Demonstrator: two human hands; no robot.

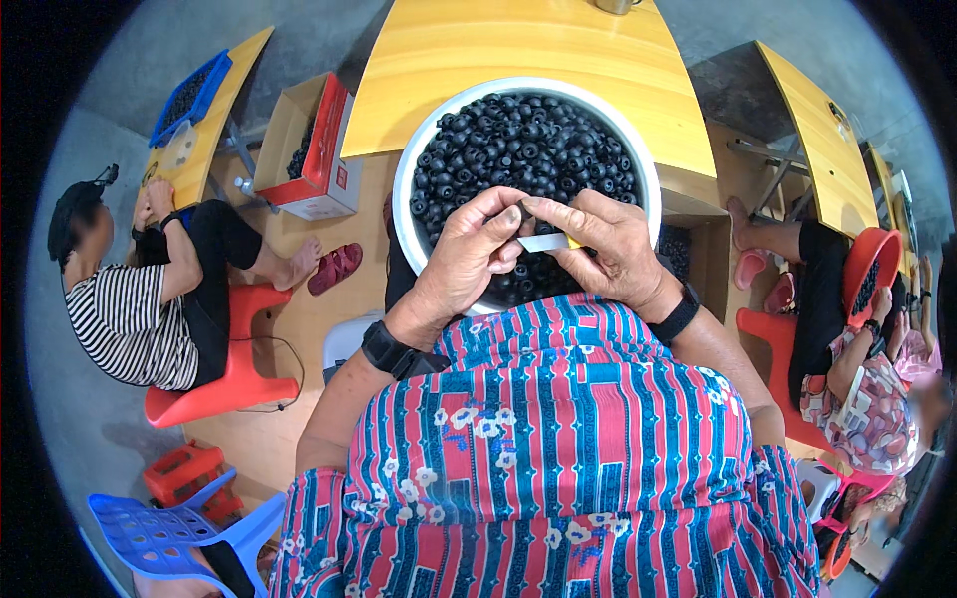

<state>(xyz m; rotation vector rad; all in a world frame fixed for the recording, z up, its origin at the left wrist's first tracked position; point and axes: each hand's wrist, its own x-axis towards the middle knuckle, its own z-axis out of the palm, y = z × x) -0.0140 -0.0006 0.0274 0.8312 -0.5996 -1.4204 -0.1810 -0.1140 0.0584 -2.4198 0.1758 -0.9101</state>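
A large pale basin (650, 179) sits in front of my body, heaped with small black round parts (528, 149), many showing a hole in the middle. Over its near side, my left hand (461, 261) is closed, pinching a small dark piece (525, 212) that the fingertips mostly hide. In my right hand (616, 244) is a small knife (543, 242) with a flat blade and a bit of yellow handle showing. The blade points left toward my left fingers, just below the pinched piece. Both hands meet at the fingertips.
A yellow wooden table (538, 45) stands beyond the basin. An open red-and-white carton (317, 164) is to its left, another carton (703, 234) to the right. People sit on red stools at both sides, one with a red basin (865, 261). A blue chair (174, 533) stands lower left.
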